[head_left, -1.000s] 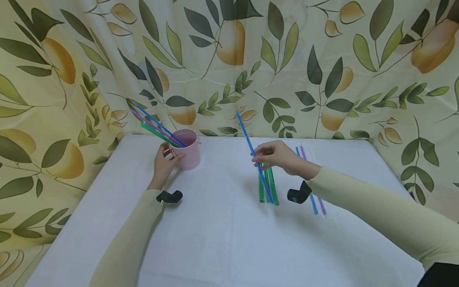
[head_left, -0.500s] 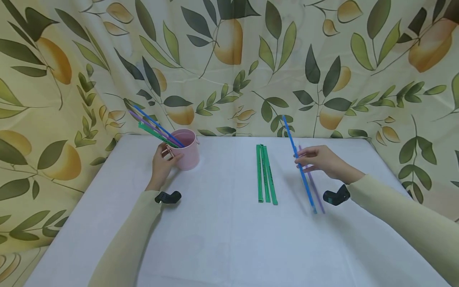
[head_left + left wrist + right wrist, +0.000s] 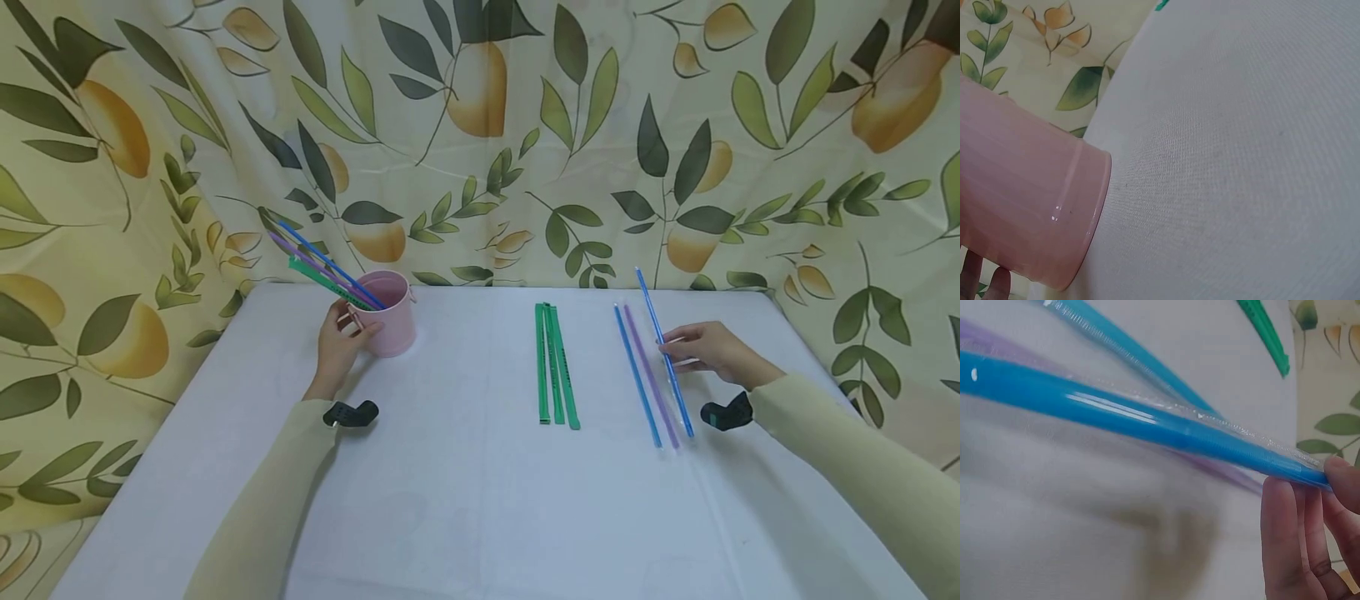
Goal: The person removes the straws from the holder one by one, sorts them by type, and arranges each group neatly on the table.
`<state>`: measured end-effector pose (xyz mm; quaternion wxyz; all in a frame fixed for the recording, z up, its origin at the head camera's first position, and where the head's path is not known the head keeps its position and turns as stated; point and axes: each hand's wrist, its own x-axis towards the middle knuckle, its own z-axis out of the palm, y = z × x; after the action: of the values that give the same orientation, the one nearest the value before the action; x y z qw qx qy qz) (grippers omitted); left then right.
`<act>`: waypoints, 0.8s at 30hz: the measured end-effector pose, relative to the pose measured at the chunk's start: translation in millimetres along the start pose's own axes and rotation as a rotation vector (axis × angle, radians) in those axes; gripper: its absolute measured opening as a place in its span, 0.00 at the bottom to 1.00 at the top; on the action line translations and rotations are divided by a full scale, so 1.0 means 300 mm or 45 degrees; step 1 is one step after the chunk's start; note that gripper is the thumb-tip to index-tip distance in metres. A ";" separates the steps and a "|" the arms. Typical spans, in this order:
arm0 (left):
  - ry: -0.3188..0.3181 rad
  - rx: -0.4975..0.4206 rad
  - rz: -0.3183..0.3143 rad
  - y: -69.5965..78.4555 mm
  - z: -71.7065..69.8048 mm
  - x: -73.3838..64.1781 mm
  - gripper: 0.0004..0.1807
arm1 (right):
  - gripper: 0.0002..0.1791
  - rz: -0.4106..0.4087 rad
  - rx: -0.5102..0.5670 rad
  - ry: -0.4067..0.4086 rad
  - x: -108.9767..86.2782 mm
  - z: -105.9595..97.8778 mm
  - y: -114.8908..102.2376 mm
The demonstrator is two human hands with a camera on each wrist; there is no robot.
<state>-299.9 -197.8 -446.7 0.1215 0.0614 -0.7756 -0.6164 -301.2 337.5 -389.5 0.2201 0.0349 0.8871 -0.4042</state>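
Observation:
My right hand [image 3: 708, 350] pinches a blue bendy straw [image 3: 677, 387] in a clear wrapper, thumb on one side and fingertips on the other in the right wrist view. The straw slants over the table's right side, its shadow falling on the cloth. Just left of it lie another blue straw [image 3: 637, 375] and a purple straw [image 3: 651, 377], side by side. At the far left my left hand [image 3: 337, 350] grips a pink bucket [image 3: 393, 329] by its near left side. Blue, purple and green straws [image 3: 330, 265] lean out over the bucket's left rim.
Three flat green straws [image 3: 553, 367] lie together mid-table, left of the blue and purple ones. White cloth covers the table [image 3: 450, 500]. A leaf-and-fruit patterned curtain [image 3: 480, 183] hangs right behind its far edge and along the left.
My right hand has carried the blue straw rightward from above the green straws, past the lying blue and purple straws, to their right, and lowered it. The left hand stays on the bucket.

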 end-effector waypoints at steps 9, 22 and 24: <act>0.009 0.002 0.003 0.001 -0.001 -0.003 0.42 | 0.30 0.033 0.009 0.017 0.025 0.010 0.045; 0.006 0.034 -0.031 -0.002 0.003 -0.005 0.42 | 0.23 0.114 -0.008 0.069 0.048 0.033 0.081; 0.008 0.032 -0.033 -0.002 0.003 -0.004 0.42 | 0.23 0.115 -0.017 0.078 0.046 0.038 0.078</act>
<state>-298.9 -196.7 -447.7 0.1151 0.0749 -0.7820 -0.6079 -303.8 343.2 -418.3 0.2111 0.0859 0.8936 -0.3867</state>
